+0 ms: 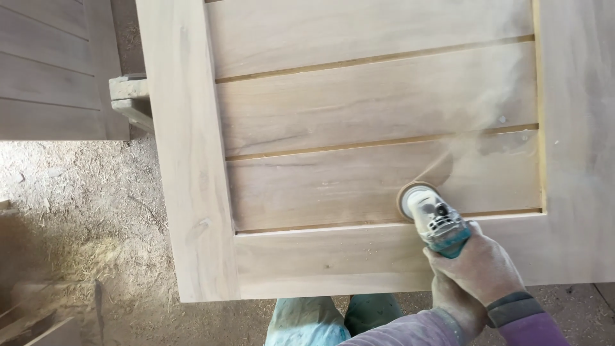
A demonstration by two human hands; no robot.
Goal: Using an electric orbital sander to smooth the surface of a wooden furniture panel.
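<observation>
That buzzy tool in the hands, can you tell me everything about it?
The sander is a small power tool with a grey-white head and a teal body, coated in pale dust. Its round sanding disc presses on a plank of the wooden panel, just above a groove, and dust drifts up from it. The right hand grips the body from behind, with the left hand just beneath it. It points up and left.

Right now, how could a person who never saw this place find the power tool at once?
Look at the big pale wooden door panel lying flat. Near its lower right corner, two dusty hands grip a small sander. It is the only grey and teal thing there, its round disc pressed on the wood.
</observation>
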